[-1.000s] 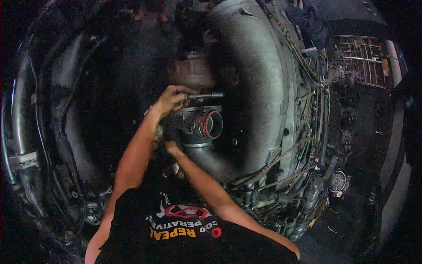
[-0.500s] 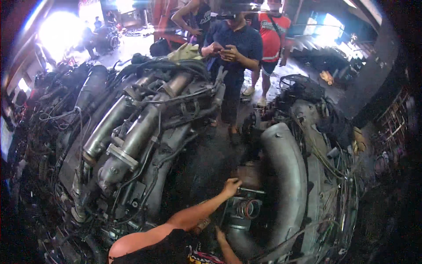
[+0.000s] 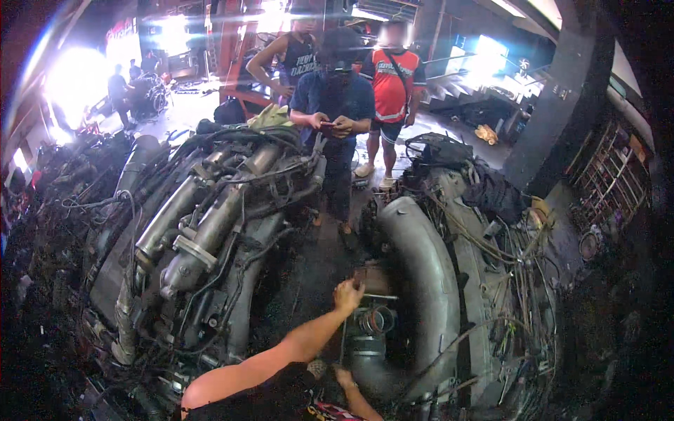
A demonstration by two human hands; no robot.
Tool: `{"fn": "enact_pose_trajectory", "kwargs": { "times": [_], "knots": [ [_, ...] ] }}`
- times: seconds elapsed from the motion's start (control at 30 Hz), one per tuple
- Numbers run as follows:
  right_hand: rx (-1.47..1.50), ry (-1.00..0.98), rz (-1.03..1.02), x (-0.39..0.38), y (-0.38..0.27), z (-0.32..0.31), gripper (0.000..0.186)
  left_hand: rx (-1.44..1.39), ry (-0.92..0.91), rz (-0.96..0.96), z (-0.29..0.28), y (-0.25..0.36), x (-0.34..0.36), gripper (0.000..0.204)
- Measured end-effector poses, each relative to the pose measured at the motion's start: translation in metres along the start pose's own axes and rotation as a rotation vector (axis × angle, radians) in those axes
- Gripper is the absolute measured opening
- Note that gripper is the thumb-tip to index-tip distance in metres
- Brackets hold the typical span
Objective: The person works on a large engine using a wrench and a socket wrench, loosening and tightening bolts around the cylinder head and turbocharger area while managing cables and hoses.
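My left arm reaches forward from the lower left, and my left hand point(image 3: 347, 296) is closed beside the top of a metal engine part point(image 3: 368, 347). What its fingers hold is too small and dark to make out. A thin metal bar point(image 3: 381, 297) lies just right of those fingers, above a round copper-coloured ring point(image 3: 380, 320). Nearer to me, my right hand point(image 3: 344, 377) is low at the left side of the same part, its fingers mostly hidden in shadow. A thin upright rod point(image 3: 342, 344) shows between my two hands. The large curved grey pipe point(image 3: 428, 274) stands to the right.
A big engine with metal tubes point(image 3: 200, 242) and hoses fills the left. Another engine block point(image 3: 484, 281) with loose cables stands at right. Beyond, a person in dark blue point(image 3: 333, 105) holds a phone, beside a person in red point(image 3: 390, 88) and another in a black sleeveless top point(image 3: 298, 59).
The view has shifted, so the surroundings sit further left and lower. My left hand stays by the top of the engine part; my right hand remains low beside it.
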State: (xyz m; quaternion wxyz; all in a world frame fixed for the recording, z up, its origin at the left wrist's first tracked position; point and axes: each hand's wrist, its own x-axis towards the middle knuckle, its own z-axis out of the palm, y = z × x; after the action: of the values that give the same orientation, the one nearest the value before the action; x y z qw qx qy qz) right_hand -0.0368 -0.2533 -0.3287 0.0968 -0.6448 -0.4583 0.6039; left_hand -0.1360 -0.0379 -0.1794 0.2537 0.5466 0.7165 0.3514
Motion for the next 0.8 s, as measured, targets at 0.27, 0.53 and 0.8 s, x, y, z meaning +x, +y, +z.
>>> {"fn": "enact_pose_trajectory", "kwargs": {
  "times": [0.27, 0.53, 0.8],
  "knots": [
    [-0.119, -0.011, -0.031, 0.005, 0.015, 0.006, 0.039, 0.130, 0.058, 0.012, -0.010, 0.011, -0.006, 0.031],
    [-0.146, 0.003, -0.026, -0.095, -0.043, -0.019, 0.043, 0.062, -0.042, -0.151, 0.018, -0.016, 0.020, 0.041],
    [0.558, 0.104, -0.077, -0.239, -0.233, -0.083, 0.042, -0.461, -0.498, 0.024, 0.036, -0.068, 0.062, 0.051]
  ]
}}
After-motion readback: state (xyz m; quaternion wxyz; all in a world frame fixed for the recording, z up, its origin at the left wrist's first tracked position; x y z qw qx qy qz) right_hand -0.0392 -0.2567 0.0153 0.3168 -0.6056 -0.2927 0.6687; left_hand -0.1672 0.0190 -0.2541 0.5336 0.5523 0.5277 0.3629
